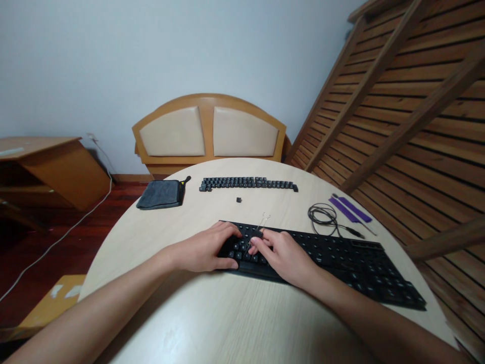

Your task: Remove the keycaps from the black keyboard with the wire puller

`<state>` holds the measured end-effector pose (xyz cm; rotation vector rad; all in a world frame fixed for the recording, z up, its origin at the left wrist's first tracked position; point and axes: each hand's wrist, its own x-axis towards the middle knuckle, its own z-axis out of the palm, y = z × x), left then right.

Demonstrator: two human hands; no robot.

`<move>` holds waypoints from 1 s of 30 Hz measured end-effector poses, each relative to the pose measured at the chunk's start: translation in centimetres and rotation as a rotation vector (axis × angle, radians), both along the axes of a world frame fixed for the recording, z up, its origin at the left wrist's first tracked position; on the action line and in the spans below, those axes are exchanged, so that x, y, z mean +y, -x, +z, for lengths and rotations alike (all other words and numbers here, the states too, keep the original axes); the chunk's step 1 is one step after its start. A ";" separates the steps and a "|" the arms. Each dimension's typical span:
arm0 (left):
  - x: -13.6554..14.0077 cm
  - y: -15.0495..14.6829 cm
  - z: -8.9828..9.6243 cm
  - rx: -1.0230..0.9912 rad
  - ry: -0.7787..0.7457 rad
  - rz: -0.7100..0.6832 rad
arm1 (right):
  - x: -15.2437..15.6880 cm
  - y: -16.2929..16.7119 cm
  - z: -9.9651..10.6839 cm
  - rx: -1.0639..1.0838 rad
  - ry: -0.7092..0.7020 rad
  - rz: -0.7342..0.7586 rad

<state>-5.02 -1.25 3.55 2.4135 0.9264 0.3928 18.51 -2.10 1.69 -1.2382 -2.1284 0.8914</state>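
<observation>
A black keyboard (352,270) lies at a slant across the front of the round table. My left hand (206,247) grips its left end, thumb on the near edge and fingers over the far side. Above the keys just beside it, my right hand (282,253) is closed on a keycap puller (263,219), pinching its dark handle. The puller's two thin wire prongs point up and away from the keys. Beyond the keyboard, removed black keycaps (246,182) stand in tight rows, and one single keycap (238,200) sits apart in front of them.
A coiled black cable (322,216) with a USB plug lies right of the keyboard's back edge, near purple strips (349,209). A dark grey pouch (161,194) rests at the left rim of the table (182,313). A wooden slatted frame (417,116) leans on the right.
</observation>
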 end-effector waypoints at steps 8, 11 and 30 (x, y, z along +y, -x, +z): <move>-0.3 -0.7 -0.1 -0.037 -0.006 0.099 | 0.7 0.0 -0.9 0.241 0.124 -0.036; -0.5 -1.5 -0.6 -0.102 -0.031 0.171 | 0.5 0.1 -1.0 0.293 0.111 -0.082; -1.5 -3.9 -1.5 -0.530 0.305 0.311 | -0.9 -0.5 0.2 0.417 0.011 -0.147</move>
